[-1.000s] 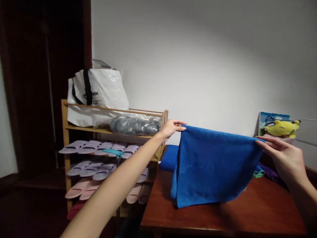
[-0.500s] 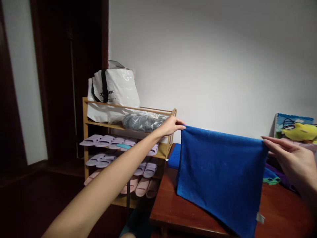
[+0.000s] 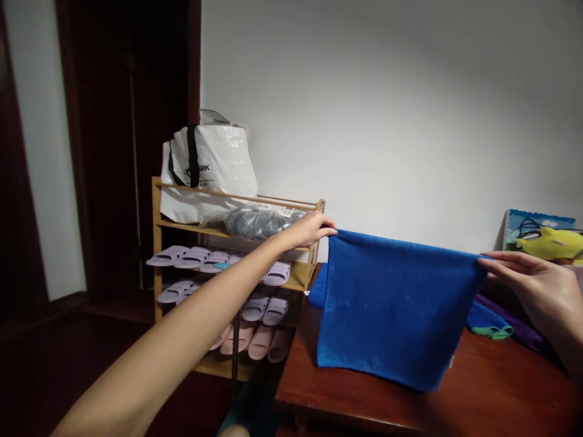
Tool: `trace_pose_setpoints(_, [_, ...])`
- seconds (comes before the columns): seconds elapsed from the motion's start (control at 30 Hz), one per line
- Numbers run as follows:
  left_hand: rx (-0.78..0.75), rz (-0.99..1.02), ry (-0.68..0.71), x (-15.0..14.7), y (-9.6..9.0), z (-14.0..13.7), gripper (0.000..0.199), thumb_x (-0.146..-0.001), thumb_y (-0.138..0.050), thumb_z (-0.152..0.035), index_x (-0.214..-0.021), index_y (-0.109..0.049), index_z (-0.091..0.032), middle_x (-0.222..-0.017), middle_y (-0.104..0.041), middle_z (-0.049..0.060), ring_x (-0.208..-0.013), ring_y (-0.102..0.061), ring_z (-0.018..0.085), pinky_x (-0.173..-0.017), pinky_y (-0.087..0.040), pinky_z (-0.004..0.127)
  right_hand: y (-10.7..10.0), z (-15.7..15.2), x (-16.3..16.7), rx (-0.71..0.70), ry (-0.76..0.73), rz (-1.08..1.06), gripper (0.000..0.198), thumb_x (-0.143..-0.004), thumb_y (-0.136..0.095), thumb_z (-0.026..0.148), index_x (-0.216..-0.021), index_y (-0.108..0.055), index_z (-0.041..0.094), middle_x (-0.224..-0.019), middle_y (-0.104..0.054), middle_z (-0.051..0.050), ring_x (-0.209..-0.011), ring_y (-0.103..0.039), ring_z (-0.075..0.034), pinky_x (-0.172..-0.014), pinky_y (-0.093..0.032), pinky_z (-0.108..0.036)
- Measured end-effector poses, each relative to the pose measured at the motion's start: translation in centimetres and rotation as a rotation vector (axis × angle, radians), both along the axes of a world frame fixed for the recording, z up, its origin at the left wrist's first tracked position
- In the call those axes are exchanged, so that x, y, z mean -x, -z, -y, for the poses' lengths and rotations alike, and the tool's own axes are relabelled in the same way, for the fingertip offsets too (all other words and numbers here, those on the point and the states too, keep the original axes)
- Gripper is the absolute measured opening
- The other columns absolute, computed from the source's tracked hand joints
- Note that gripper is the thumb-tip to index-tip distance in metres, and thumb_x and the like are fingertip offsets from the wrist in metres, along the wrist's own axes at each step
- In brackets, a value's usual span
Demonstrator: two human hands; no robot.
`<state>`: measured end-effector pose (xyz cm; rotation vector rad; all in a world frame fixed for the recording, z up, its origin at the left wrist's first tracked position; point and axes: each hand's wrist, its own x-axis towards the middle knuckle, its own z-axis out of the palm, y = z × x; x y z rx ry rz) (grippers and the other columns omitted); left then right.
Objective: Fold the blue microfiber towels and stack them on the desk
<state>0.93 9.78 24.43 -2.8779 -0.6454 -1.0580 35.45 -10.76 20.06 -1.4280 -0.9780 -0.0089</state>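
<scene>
A blue towel point(image 3: 401, 309) hangs stretched between my two hands over a reddish-brown wooden table point(image 3: 346, 397). Its top left corner is pinched by my left hand point(image 3: 314, 229), thumb and fingers closed. My right hand point(image 3: 531, 276) pinches the top right corner the same way. The top edge runs nearly straight, tilting slightly down to the right. The lower edge hangs close above or on the table; I cannot tell if it touches. Behind the towel's left side lies another blue cloth point(image 3: 316, 288), partly hidden.
At right on the table are a blue cloth with green edging point(image 3: 489, 321), a purple cloth point(image 3: 514, 325) and a yellow plush toy point(image 3: 553, 244). Left of the table, a wooden shoe rack point(image 3: 298, 276) holds several slippers point(image 3: 277, 273) and a white bag point(image 3: 223, 158).
The towel's lower part has swung back and to the left, and its bottom edge now shows above the table's front. Both hands have shifted slightly left, still pinching the corners.
</scene>
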Motion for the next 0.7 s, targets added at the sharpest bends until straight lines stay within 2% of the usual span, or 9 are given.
trace_pose_setpoints(0.2, [-0.227, -0.059, -0.054, -0.2, 0.7, -0.1, 0.018, -0.089, -0.051, -0.019, -0.074, -0.061, -0.016, -0.075, -0.058, 0.004, -0.076, -0.053, 0.019, -0.074, -0.038, 0.028, -0.4, -0.5, 0.6, 0.037, 0.044, 0.016, 0.044, -0.062, -0.073, 0.045, -0.091, -0.069, 0.013, -0.079, -0.069, -0.006, -0.061, -0.060, -0.009, -0.057, -0.047, -0.015])
trace_pose_setpoints(0.3, [-0.337, -0.098, -0.066, 0.2, 1.1, 0.0, 0.020, -0.092, -0.047, -0.020, -0.075, -0.057, -0.017, -0.075, -0.053, 0.004, -0.076, -0.049, 0.019, -0.074, -0.039, 0.029, 0.1, -0.8, 0.0, 0.022, 0.047, 0.082, 0.044, -0.063, -0.071, 0.048, -0.090, -0.068, 0.013, -0.081, -0.069, -0.006, -0.065, -0.063, -0.012, -0.062, -0.050, -0.018])
trace_pose_setpoints(0.47, [-0.484, -0.122, -0.048, 1.5, 1.3, 0.6, 0.026, -0.097, -0.037, -0.026, -0.079, -0.054, -0.016, -0.076, -0.050, 0.004, -0.075, -0.047, 0.020, -0.071, -0.040, 0.030, 1.0, -1.1, -1.5, 0.012, 0.036, 0.158, 0.055, -0.054, -0.069, 0.063, -0.086, -0.068, 0.018, -0.082, -0.070, -0.005, -0.071, -0.066, -0.020, -0.067, -0.054, -0.028])
trace_pose_setpoints(0.6, [-0.484, -0.095, -0.022, 2.5, 1.0, 1.8, 0.027, -0.097, -0.034, -0.024, -0.079, -0.053, -0.016, -0.075, -0.050, 0.004, -0.074, -0.046, 0.019, -0.071, -0.039, 0.030, 0.9, -0.4, -1.3, 0.014, 0.129, 0.284, 0.057, -0.056, -0.061, 0.071, -0.084, -0.068, 0.022, -0.080, -0.070, -0.003, -0.072, -0.066, -0.021, -0.070, -0.053, -0.031])
trace_pose_setpoints(0.7, [-0.351, -0.022, 0.019, 3.1, 0.7, 3.4, 0.025, -0.095, -0.038, -0.026, -0.077, -0.053, -0.016, -0.073, -0.050, 0.002, -0.069, -0.047, 0.017, -0.068, -0.039, 0.028, 0.5, 1.0, -0.2, -0.063, 0.234, 0.389, 0.057, -0.059, -0.056, 0.074, -0.082, -0.067, 0.024, -0.077, -0.068, -0.002, -0.073, -0.065, -0.021, -0.070, -0.051, -0.031])
